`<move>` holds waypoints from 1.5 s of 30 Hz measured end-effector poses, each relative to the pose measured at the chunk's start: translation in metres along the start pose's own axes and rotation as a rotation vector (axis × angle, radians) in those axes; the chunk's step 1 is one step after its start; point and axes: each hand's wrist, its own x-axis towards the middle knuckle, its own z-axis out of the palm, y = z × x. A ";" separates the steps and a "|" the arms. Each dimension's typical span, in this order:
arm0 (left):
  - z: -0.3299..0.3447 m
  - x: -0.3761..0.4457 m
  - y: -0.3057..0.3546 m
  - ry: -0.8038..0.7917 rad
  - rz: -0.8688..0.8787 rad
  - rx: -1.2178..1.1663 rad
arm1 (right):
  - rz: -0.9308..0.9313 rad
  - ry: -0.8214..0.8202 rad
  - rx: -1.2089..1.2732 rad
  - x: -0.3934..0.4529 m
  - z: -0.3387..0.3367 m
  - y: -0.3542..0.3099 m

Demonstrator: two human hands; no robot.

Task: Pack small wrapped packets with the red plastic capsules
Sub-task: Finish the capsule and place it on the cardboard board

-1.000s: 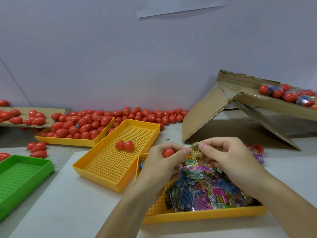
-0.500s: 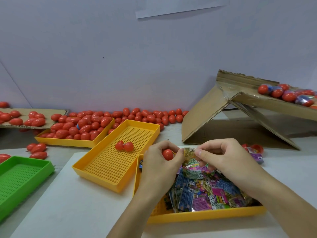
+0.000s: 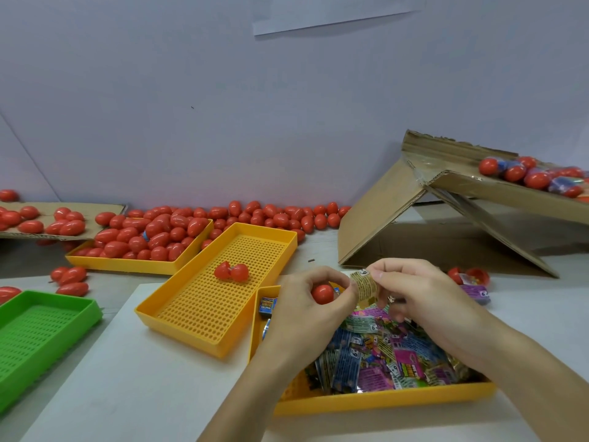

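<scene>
The left hand [image 3: 307, 309] was curled around a red capsule [image 3: 322, 294], which showed between its thumb and fingers, and its thumb tip also touched the edge of a gold packet [image 3: 364, 285]. The right hand [image 3: 424, 301] pinched that same packet between thumb and forefinger, with its other fingers curled loosely beneath. The packet was bent into a curve, standing just at three o'clock of the capsule and touching it or nearly so; which one cannot be told.

Both hands hovered over the near yellow tray [image 3: 376, 403], which held a heap of wrapped packets [image 3: 382, 358] in blue, purple, pink and green. At ten o'clock from the hands lay a second yellow tray [image 3: 178, 317] with a perforated floor, and on it an opened capsule [image 3: 231, 271], its two halves side by side. Further out at ten o'clock a third yellow tray [image 3: 127, 266] was piled with closed red capsules [image 3: 153, 234], and more of them lined the foot of the wall [image 3: 287, 215] at twelve o'clock. A green tray [image 3: 92, 309] sat at nine o'clock at the table's edge. A sheet of cardboard [image 3: 98, 207] at far ten o'clock carried more capsules. At two o'clock a folded cardboard box [image 3: 379, 215] leaned like a tent, with capsules and packets on its upper flap [image 3: 522, 177]. At three o'clock, just beyond the right hand, a purple packet [image 3: 475, 292] lay on the table beside an open capsule [image 3: 468, 274].
</scene>
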 end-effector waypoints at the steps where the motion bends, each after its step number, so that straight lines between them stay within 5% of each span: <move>1: 0.000 0.000 0.001 -0.020 0.003 0.002 | 0.011 -0.006 0.021 0.001 0.000 0.000; 10: 0.005 0.000 -0.003 0.189 0.108 0.246 | -0.214 0.292 -0.235 -0.006 0.013 0.003; 15: 0.005 -0.001 -0.005 0.217 0.156 0.314 | -0.254 0.221 -0.231 -0.010 0.020 0.006; 25: 0.006 -0.002 -0.003 0.164 0.134 0.282 | -0.343 0.331 -0.247 -0.010 0.021 0.006; 36: 0.006 -0.001 -0.001 0.116 0.088 0.184 | -0.696 0.364 -0.617 -0.009 0.021 0.011; 45: 0.004 -0.001 -0.001 0.148 0.030 0.168 | -0.671 0.309 -0.834 -0.015 0.018 0.010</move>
